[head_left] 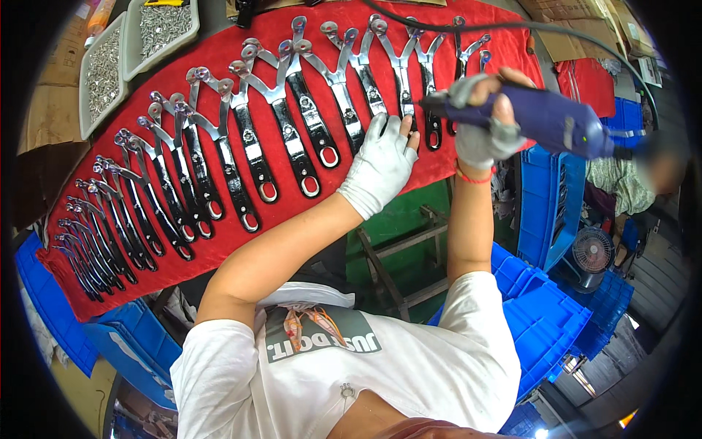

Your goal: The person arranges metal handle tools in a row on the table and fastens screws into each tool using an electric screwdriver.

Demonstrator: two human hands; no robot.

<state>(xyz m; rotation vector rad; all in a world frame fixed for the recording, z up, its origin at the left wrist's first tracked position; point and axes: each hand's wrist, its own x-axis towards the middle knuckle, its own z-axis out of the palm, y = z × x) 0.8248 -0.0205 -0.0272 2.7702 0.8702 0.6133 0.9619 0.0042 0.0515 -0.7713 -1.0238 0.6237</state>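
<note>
My right hand (479,121), in a pale glove with bare fingertips, wraps round a dark blue-purple electric screwdriver (537,121). The tool's tip points left, over the row of forked metal handles with black grips. My left hand (380,168), gloved the same way, has its fingers closed over the lower part of one forked handle (404,86), close to the screwdriver's tip. That handle's end is hidden beneath the hand. More forked handles (291,135) lie side by side along a red cloth (219,252), their shiny forks pointing away from me and their looped ends towards me.
Two pale trays (123,77) of small metal screws stand at the far left. A black cable (512,26) arches over the far right. Blue crates (534,311) stand at the right, near a fan (591,251) and another person (621,183). A metal frame (409,238) shows below the table.
</note>
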